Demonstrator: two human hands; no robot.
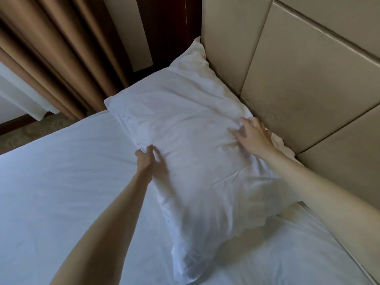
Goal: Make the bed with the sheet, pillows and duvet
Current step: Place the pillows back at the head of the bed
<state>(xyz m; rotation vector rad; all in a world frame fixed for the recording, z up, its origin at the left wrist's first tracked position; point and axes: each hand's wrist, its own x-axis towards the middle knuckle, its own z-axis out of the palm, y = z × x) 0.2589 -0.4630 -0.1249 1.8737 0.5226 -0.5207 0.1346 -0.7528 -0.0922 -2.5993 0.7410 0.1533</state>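
A white pillow (185,128) lies on the white sheet (61,182), its long side against the beige padded headboard (308,75). My left hand (145,159) grips the pillow's near edge, fingers curled into the fabric. My right hand (253,134) rests flat on the pillow's top near the headboard, fingers spread. A second pillow's white corner (284,148) peeks out behind my right wrist. No duvet is in view.
Brown curtains (51,58) hang at the left beyond the bed's far edge, with a white sheer curtain (18,93) and patterned carpet (30,132) below. A dark wooden frame (164,27) stands beside the headboard.
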